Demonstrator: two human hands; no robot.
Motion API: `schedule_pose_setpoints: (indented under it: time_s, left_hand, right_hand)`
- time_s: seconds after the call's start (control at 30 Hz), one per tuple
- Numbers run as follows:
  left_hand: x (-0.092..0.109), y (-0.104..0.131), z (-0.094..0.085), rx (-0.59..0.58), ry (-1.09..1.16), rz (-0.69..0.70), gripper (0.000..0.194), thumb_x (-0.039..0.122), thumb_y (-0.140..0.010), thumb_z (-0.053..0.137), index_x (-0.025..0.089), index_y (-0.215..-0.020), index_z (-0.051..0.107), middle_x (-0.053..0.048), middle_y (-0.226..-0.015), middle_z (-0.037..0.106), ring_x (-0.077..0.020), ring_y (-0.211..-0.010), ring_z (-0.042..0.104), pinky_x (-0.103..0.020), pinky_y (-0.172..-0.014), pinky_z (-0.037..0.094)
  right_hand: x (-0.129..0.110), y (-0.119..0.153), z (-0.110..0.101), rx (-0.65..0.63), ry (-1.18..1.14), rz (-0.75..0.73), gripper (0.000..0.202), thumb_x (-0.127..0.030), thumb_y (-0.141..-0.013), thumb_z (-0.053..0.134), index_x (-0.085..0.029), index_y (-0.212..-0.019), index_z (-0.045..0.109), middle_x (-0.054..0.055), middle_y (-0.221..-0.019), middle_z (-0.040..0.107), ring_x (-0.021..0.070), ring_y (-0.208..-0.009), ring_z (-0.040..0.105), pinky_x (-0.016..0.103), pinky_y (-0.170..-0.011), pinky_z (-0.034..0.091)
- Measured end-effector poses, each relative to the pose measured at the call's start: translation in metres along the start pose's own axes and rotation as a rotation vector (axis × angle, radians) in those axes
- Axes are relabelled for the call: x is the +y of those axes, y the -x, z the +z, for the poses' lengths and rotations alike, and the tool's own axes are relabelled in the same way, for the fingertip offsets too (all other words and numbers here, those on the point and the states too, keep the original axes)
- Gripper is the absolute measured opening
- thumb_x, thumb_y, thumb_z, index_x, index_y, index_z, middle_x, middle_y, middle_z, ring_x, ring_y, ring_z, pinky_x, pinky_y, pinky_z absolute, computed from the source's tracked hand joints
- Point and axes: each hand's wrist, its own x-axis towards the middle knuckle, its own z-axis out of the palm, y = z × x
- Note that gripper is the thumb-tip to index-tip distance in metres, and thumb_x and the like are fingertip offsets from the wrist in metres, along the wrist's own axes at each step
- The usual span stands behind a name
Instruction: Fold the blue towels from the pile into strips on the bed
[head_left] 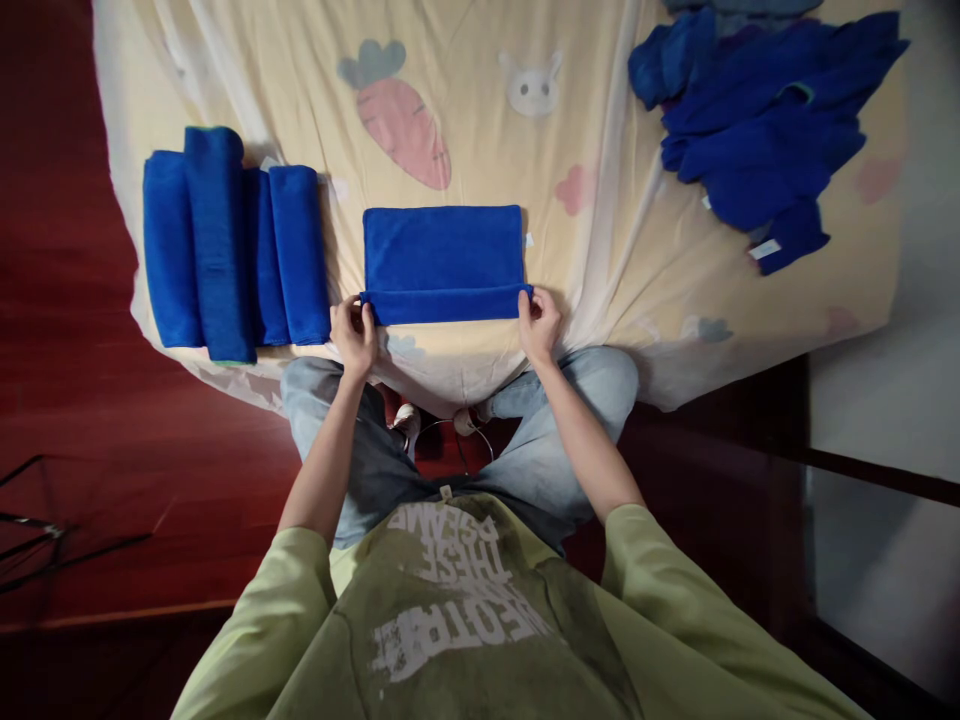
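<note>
A blue towel (444, 248) lies flat in front of me, its near edge turned over into a narrow band. My left hand (355, 335) pinches the left end of that band between thumb and fingers. At the right end, my right hand (538, 325) grips the band the same way, thumb on top. A small white tag sticks out from the towel's right side. Left of it, several rolled blue towels (298, 255) lie side by side, close to my left hand.
A loose heap of blue towels (757, 130) is at the far right of the bed. The bed has a cream sheet (465, 120) printed with a carrot and a rabbit. A thin black metal stand (52, 530) is on the dark red floor at left. A pale wall borders the right.
</note>
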Motion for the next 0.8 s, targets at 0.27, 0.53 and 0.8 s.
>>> schedule_pose_setpoints:
  time_s: [0.27,0.53,0.8]
  left_hand:
    - [-0.0013,0.0003,0.0031,-0.002,0.026,-0.054,0.031,0.046,-0.103,0.054,0.021,-0.117,0.066,-0.007,-0.091,0.064,-0.0213,-0.088,0.065,-0.036,-0.084,0.055]
    - [0.0010,-0.0004,0.0036,0.024,0.001,-0.024,0.026,0.044,-0.102,0.056,0.022,-0.114,0.066,-0.007,-0.089,0.063,-0.0209,-0.085,0.063,-0.035,-0.081,0.054]
    - [0.0057,-0.0010,0.0014,-0.014,0.010,-0.076,0.022,0.041,-0.101,0.059,0.022,-0.111,0.063,-0.007,-0.090,0.062,-0.0219,-0.094,0.061,-0.036,-0.091,0.052]
  right_hand:
    - [0.0016,0.0003,0.0007,-0.012,-0.013,0.045,0.051,-0.065,-0.099,0.053,-0.017,-0.109,0.068,0.003,-0.079,0.066,0.0165,-0.076,0.067,0.032,-0.077,0.060]
    - [-0.0029,0.0002,0.0009,-0.005,0.045,0.009,0.045,-0.057,-0.103,0.051,-0.018,-0.122,0.064,0.005,-0.088,0.067,0.0163,-0.081,0.067,0.031,-0.080,0.060]
    - [-0.0002,0.0007,0.0005,0.024,0.007,-0.006,0.042,-0.051,-0.102,0.058,-0.020,-0.131,0.058,0.005,-0.096,0.064,0.0154,-0.083,0.065,0.031,-0.079,0.059]
